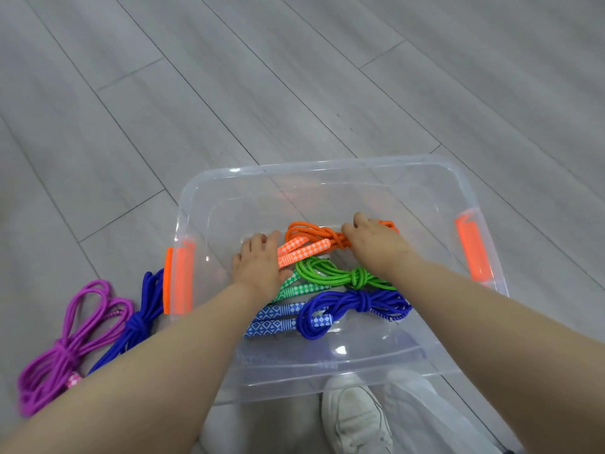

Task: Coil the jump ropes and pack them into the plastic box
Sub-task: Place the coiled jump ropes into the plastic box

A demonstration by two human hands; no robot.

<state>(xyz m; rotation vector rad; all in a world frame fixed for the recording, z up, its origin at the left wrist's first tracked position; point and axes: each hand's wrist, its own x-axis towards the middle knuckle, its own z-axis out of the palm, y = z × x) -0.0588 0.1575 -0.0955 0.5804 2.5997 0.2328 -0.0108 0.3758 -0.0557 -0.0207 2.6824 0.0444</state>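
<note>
I see the orange rope (314,239), coiled and knotted, lying on the plastic box (327,168) floor beyond the green rope (340,275) and blue rope (353,304). My right hand (373,244) grasps its loops; my left hand (258,268) lies flat, released, by the handles, probably aligning them in a row. The purple rope (65,348) and another blue rope (140,322) wait outside on the floor (229,77).

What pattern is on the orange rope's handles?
Orange-and-white checks on the orange rope's handles, in the head view.
</note>
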